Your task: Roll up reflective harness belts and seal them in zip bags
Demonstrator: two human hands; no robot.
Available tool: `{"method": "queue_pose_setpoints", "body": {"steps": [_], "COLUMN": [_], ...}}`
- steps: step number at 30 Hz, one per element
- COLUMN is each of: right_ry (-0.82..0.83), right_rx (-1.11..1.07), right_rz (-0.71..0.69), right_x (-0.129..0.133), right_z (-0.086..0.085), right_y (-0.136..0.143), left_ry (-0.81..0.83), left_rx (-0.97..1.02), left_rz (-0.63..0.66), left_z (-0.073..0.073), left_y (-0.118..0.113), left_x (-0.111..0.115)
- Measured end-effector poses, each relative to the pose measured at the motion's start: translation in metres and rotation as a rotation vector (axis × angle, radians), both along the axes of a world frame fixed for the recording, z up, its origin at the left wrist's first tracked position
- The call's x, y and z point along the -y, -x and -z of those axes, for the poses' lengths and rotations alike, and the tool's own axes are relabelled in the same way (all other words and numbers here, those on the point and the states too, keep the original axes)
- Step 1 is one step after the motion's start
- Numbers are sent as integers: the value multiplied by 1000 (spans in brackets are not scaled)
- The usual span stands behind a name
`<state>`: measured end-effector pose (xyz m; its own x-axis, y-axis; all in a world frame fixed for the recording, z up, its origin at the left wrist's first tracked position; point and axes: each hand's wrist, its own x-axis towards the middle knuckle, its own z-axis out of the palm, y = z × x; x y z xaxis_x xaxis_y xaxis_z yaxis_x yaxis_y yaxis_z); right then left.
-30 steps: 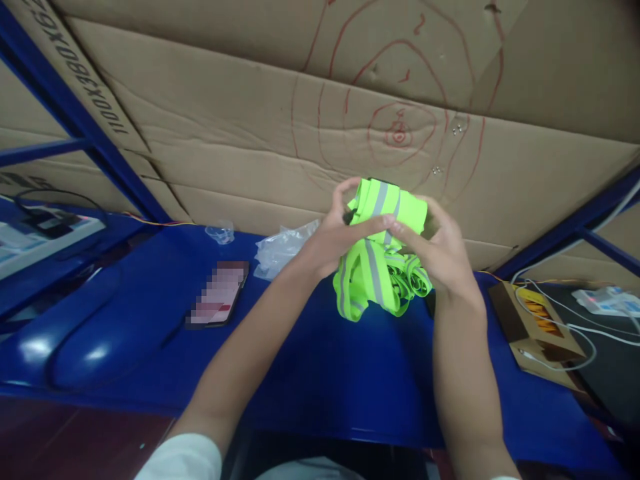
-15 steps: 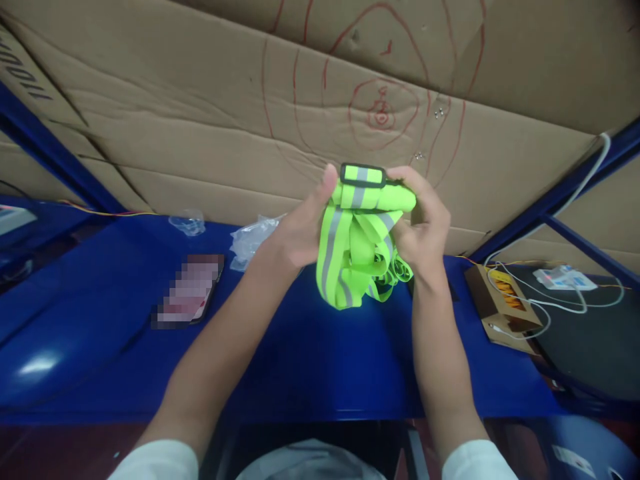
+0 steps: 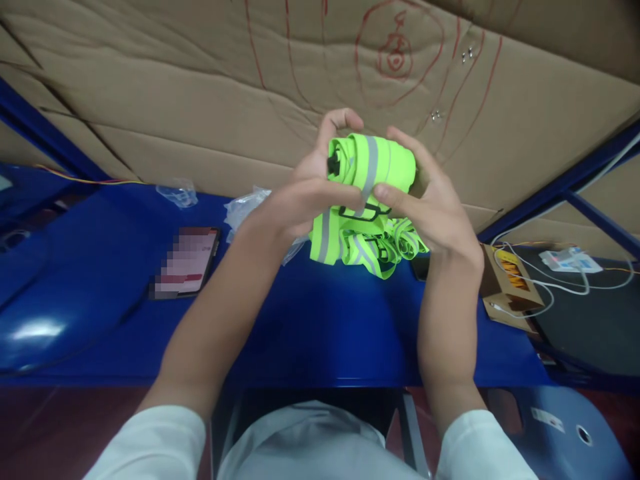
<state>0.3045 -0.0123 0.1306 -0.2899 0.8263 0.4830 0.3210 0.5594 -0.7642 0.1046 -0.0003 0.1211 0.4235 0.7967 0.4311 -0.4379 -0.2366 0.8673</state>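
Note:
Between my hands is a rolled bundle of reflective strap [image 3: 393, 160], neon yellow-green with a grey stripe. My left hand [image 3: 315, 180] grips its left end, thumb in front and fingers curled over the top. My right hand [image 3: 430, 193] holds the right end, its thumb pressed on the front near the other thumb. A black plastic buckle [image 3: 367, 212] shows just under the thumbs, and another dark piece sits in the roll's left end. Loose loops of the same strap [image 3: 370, 250] hang or lie below the roll; whether they touch the table I cannot tell.
A phone [image 3: 187, 260] and clear plastic bags [image 3: 245, 213] lie on the blue table [image 3: 320, 327] to the left. At right are an open cardboard box [image 3: 510, 287] and white cables [image 3: 555, 287]. A cardboard panel [image 3: 200, 120] with red drawn rings stands behind; a blue chair [image 3: 565, 427] is lower right.
The roll has turned, so the buckle went from its top to its lower front. Both thumbs now press on the front. The view has tilted downward.

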Motion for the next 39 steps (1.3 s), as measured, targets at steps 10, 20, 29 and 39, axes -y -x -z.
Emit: {"method": "queue_pose_setpoints", "body": {"steps": [10,20,29,39], "right_ry": [78,2,-39,-424], "right_rx": [-170,-67,-169,-126], "right_rz": [-18,54,103,400], "right_x": [4,-5,-10,-16], "right_z": [4,17,10,11], "right_y": [23,30,20,4], "left_ry": [26,158,70,266], "left_rx": [189,129,136,-9], "left_rz": [-165,12,81,142], "left_z": [-13,-13,1,23], "left_y": [-26,-9,-14,-42], "left_x": [16,2,0,-5]}}
